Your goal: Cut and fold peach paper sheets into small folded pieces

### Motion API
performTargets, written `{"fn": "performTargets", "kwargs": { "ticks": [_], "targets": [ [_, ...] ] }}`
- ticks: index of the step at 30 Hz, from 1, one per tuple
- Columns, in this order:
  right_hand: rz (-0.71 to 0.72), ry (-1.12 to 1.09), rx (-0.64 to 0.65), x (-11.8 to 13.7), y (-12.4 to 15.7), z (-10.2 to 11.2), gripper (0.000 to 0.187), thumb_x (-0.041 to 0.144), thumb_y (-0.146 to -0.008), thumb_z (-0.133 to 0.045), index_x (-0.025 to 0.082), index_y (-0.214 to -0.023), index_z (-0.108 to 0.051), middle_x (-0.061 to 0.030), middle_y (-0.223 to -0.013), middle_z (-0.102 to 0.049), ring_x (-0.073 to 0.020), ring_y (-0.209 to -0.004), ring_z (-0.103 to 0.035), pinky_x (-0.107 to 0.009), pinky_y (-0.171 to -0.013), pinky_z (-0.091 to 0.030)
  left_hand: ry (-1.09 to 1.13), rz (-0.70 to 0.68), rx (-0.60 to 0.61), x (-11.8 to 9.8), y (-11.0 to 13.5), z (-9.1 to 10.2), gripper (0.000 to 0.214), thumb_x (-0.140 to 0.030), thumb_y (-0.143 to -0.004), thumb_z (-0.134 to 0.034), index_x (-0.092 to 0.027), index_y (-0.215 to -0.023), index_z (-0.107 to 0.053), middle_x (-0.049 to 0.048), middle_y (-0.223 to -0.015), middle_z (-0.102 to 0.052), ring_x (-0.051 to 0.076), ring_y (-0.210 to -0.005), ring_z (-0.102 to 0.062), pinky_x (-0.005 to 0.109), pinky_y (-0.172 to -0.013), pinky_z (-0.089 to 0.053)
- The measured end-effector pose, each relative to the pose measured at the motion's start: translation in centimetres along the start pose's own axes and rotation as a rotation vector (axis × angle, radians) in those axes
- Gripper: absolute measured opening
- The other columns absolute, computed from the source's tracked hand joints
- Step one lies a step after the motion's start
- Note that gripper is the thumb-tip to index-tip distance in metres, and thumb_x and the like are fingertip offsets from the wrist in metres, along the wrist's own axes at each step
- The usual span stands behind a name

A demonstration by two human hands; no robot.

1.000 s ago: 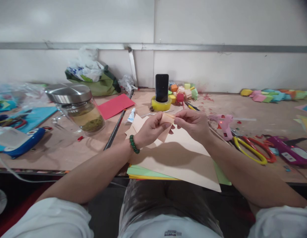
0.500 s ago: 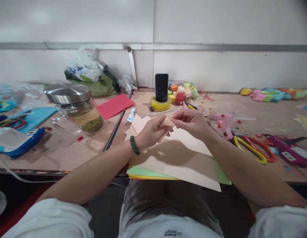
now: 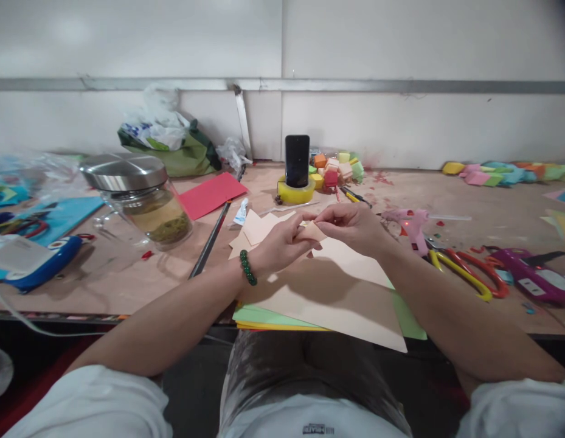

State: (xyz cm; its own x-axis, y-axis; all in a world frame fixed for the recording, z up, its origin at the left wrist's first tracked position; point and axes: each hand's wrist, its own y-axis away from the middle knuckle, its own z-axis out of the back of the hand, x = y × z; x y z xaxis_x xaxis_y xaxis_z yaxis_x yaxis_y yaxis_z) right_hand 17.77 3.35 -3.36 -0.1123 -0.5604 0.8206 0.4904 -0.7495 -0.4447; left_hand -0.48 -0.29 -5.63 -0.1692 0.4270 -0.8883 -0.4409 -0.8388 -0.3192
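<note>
A small folded piece of peach paper (image 3: 313, 232) is pinched between both hands above the table. My left hand (image 3: 282, 242), with a green bead bracelet on the wrist, grips its left side. The thumb and fingertips of my right hand (image 3: 348, 226) close on its upper right edge; the fingers partly cover the piece. Below the hands lies a large peach sheet (image 3: 337, 298) on a stack of coloured paper, with green (image 3: 273, 317) and yellow edges showing. Cut peach paper pieces (image 3: 255, 226) rest just behind my left hand.
A lidded glass mug of tea (image 3: 149, 207) and red paper (image 3: 213, 194) stand left. A phone (image 3: 297, 161) leans in a yellow tape roll (image 3: 295, 193), beside folded paper blocks (image 3: 339, 170). Right are a pink glue gun (image 3: 412, 230), scissors (image 3: 469, 274) and a purple tool (image 3: 533, 277).
The folded peach piece has been turned in the fingers and shows a different face. My left fingers have shifted over it, while my right hand has moved slightly.
</note>
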Motion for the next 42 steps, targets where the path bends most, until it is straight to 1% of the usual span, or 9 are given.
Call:
{"fn": "performTargets", "kwargs": {
  "ticks": [6, 9, 12, 16, 23, 28, 34, 37, 42],
  "targets": [
    [-0.058, 0.031, 0.126, 0.5, 0.0, 0.4, 0.019, 0.031, -0.075, -0.065, 0.016, -0.065, -0.068, 0.0005, -0.056, -0.059, -0.0078, -0.05, -0.044, -0.023, -0.045, -0.032, -0.006, 0.045, 0.051, -0.2, 0.1, -0.1, 0.048, -0.011, -0.078, -0.058, -0.012, -0.124, -0.046, 0.0002, -0.073, -0.071, 0.013, -0.06, -0.067, 0.024, -0.06, -0.052],
    [-0.101, 0.055, 0.105, 0.4, 0.1, 0.3, 0.024, 0.034, -0.075, -0.066, 0.016, -0.059, -0.061, 0.0026, -0.051, -0.052, -0.0069, -0.047, -0.039, -0.023, -0.043, -0.026, -0.023, 0.057, 0.062, -0.5, 0.1, 0.0, 0.026, -0.011, -0.079, -0.057, -0.014, -0.104, -0.054, -0.0003, -0.074, -0.069, 0.011, -0.059, -0.065, 0.021, -0.057, -0.05],
    [-0.127, 0.06, 0.083, 0.2, 0.1, 0.1, 0.027, 0.036, -0.074, -0.066, 0.017, -0.057, -0.057, 0.0036, -0.049, -0.048, -0.0065, -0.046, -0.036, -0.023, -0.042, -0.023, -0.024, 0.061, 0.085, -0.9, 0.0, 0.1, 0.006, -0.012, -0.081, -0.057, -0.016, -0.08, -0.053, -0.0002, -0.073, -0.067, 0.008, -0.058, -0.062, 0.019, -0.057, -0.049],
    [-0.163, 0.03, 0.08, 0.4, 0.1, -0.2, 0.025, 0.035, -0.072, -0.066, 0.016, -0.057, -0.058, 0.0034, -0.051, -0.049, -0.0064, -0.047, -0.036, -0.023, -0.043, -0.024, -0.015, 0.084, 0.108, -1.1, 0.0, 0.2, 0.01, -0.014, -0.083, -0.058, -0.015, -0.075, -0.053, -0.0015, -0.067, -0.064, 0.008, -0.059, -0.061, 0.02, -0.059, -0.05],
    [-0.225, -0.028, 0.065, 0.5, 0.1, -0.5, 0.009, 0.024, -0.063, -0.063, 0.016, -0.059, -0.062, 0.0026, -0.054, -0.054, -0.0076, -0.049, -0.044, -0.021, -0.045, -0.031, 0.028, 0.155, 0.141, -0.5, 0.0, -0.1, 0.009, -0.011, -0.08, -0.057, -0.015, -0.073, -0.054, -0.0028, -0.066, -0.061, 0.006, -0.056, -0.058, 0.017, -0.054, -0.047],
    [-0.198, 0.039, -0.019, 0.1, 0.1, -0.8, 0.014, 0.029, -0.064, -0.064, 0.016, -0.06, -0.063, 0.0031, -0.05, -0.054, -0.0066, -0.045, -0.04, -0.021, -0.042, -0.029, 0.038, 0.154, 0.127, -0.7, -0.1, 0.0, 0.014, -0.019, -0.087, -0.057, -0.015, -0.074, -0.053, -0.0033, -0.06, -0.06, 0.006, -0.052, -0.056, 0.017, -0.054, -0.045],
    [-0.214, 0.048, -0.052, -0.2, 0.3, -1.2, 0.016, 0.031, -0.065, -0.067, 0.016, -0.06, -0.065, 0.0009, -0.052, -0.058, -0.0084, -0.048, -0.046, -0.021, -0.042, -0.033, 0.07, 0.222, 0.139, -0.5, -0.2, 0.3, 0.02, -0.022, -0.086, -0.059, -0.014, -0.068, -0.056, -0.003, -0.055, -0.059, 0.005, -0.049, -0.053, 0.016, -0.05, -0.042],
    [-0.233, -0.026, -0.038, -0.3, 0.2, -1.2, 0.018, 0.033, -0.066, -0.071, 0.016, -0.062, -0.067, 0.0012, -0.052, -0.058, -0.0085, -0.047, -0.048, -0.021, -0.043, -0.036, 0.096, 0.261, 0.133, -0.1, -0.3, 0.4, 0.019, -0.023, -0.085, -0.062, -0.014, -0.069, -0.058, -0.0034, -0.053, -0.058, 0.006, -0.048, -0.053, 0.015, -0.049, -0.043],
    [-0.221, -0.21, 0.043, -0.4, 0.0, -0.7, 0.027, 0.042, -0.07, -0.075, 0.016, -0.068, -0.071, 0.0012, -0.056, -0.06, -0.0087, -0.051, -0.052, -0.022, -0.048, -0.043, 0.184, 0.281, 0.158, -0.3, -0.4, 0.9, 0.03, -0.037, -0.083, -0.067, -0.015, -0.066, -0.056, -0.0032, -0.056, -0.059, 0.005, -0.049, -0.053, 0.015, -0.05, -0.045]
  ]
}}
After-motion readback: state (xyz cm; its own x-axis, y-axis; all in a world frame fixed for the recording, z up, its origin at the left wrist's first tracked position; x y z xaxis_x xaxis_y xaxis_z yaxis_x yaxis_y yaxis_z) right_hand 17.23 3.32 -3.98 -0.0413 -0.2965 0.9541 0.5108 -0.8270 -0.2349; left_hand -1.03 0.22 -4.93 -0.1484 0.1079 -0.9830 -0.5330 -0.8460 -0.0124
